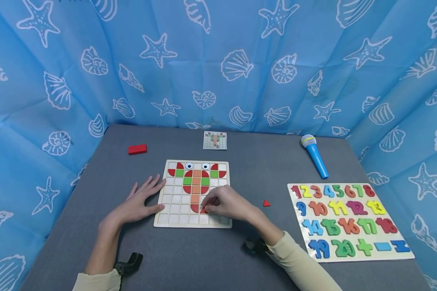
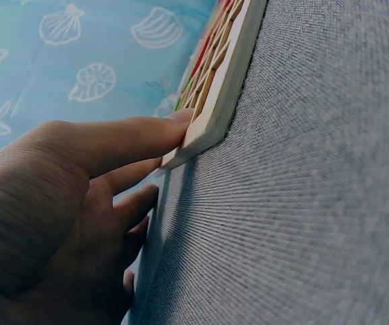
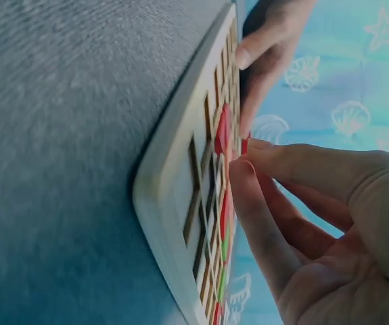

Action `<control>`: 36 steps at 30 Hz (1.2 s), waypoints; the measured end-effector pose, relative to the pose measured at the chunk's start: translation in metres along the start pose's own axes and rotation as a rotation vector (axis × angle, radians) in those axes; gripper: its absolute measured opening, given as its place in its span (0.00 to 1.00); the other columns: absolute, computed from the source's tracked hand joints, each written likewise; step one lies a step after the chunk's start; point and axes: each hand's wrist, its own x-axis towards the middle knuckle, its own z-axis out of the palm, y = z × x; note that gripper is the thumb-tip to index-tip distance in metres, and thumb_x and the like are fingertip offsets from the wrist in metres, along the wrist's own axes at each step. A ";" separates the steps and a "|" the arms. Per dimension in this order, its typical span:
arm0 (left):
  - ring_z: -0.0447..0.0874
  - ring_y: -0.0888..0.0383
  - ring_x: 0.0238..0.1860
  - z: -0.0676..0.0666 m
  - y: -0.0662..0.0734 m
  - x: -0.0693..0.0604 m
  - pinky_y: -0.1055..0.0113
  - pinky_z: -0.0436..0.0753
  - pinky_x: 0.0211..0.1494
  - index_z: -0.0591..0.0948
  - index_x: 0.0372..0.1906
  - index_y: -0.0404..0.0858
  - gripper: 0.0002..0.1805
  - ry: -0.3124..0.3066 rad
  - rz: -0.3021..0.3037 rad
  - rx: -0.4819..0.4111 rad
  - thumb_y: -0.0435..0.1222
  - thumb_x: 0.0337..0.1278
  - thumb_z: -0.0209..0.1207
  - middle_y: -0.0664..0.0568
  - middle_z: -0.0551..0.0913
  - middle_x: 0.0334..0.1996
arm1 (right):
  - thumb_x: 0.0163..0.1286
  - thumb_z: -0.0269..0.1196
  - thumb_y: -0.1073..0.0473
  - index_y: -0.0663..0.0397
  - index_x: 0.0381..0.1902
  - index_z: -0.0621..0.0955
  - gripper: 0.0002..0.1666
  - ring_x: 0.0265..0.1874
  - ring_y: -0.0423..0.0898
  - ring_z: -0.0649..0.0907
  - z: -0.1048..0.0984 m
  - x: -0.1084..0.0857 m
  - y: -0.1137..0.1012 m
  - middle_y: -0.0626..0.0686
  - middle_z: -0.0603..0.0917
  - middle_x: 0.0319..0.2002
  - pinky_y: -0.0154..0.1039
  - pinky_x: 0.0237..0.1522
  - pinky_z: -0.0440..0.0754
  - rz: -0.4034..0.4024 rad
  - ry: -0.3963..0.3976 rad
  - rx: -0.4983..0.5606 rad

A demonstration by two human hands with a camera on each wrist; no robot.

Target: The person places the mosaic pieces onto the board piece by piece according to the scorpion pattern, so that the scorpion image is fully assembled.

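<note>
A wooden grid board [image 1: 172,208] lies flat, with red, green and orange tiles and two eye pieces [image 1: 189,166] set in its cells. Between thumb and fingertips, my right hand [image 1: 227,202] pinches a small red tile [image 1: 203,210] low on the board, beside a red quarter-round tile [image 1: 194,208]. The fingers mostly cover the tile, so its full shape is hidden. My left hand [image 1: 138,204] spreads its fingers at the board's left side; in the left wrist view its thumb [image 2: 170,132] touches the rim.
Behind the board lies a printed pattern card [image 1: 215,140]. A loose red triangle [image 1: 266,203] is right of the board, and a red block [image 1: 137,149] is at the back left. Further right are a blue toy microphone [image 1: 317,159] and a number puzzle board [image 1: 359,257].
</note>
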 end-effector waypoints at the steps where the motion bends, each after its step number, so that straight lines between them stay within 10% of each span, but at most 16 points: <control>1: 0.35 0.29 0.90 0.000 0.000 0.000 0.24 0.27 0.85 0.59 0.88 0.44 0.50 -0.001 0.002 -0.002 0.55 0.70 0.68 0.35 0.49 0.89 | 0.71 0.73 0.66 0.57 0.46 0.93 0.07 0.35 0.35 0.82 -0.002 -0.002 0.002 0.51 0.95 0.40 0.28 0.39 0.82 0.011 0.006 0.021; 16: 0.36 0.29 0.90 0.000 -0.001 -0.002 0.25 0.28 0.85 0.58 0.88 0.43 0.50 0.002 0.013 -0.004 0.53 0.71 0.67 0.34 0.48 0.89 | 0.73 0.73 0.63 0.58 0.50 0.91 0.10 0.33 0.35 0.82 -0.045 -0.071 0.042 0.51 0.92 0.41 0.30 0.39 0.84 0.128 0.049 0.124; 23: 0.36 0.28 0.90 -0.001 0.000 -0.002 0.24 0.28 0.85 0.58 0.88 0.42 0.49 -0.001 0.015 -0.010 0.53 0.71 0.67 0.34 0.48 0.89 | 0.69 0.75 0.65 0.60 0.53 0.89 0.15 0.40 0.43 0.85 -0.064 -0.104 0.065 0.56 0.90 0.45 0.30 0.41 0.83 0.223 0.118 -0.007; 36: 0.36 0.28 0.90 0.000 -0.001 -0.002 0.24 0.28 0.85 0.58 0.88 0.42 0.50 0.000 0.017 -0.006 0.53 0.71 0.67 0.34 0.48 0.89 | 0.66 0.79 0.59 0.60 0.46 0.88 0.15 0.34 0.38 0.82 -0.075 -0.115 0.078 0.51 0.89 0.36 0.29 0.36 0.81 0.376 0.138 -0.046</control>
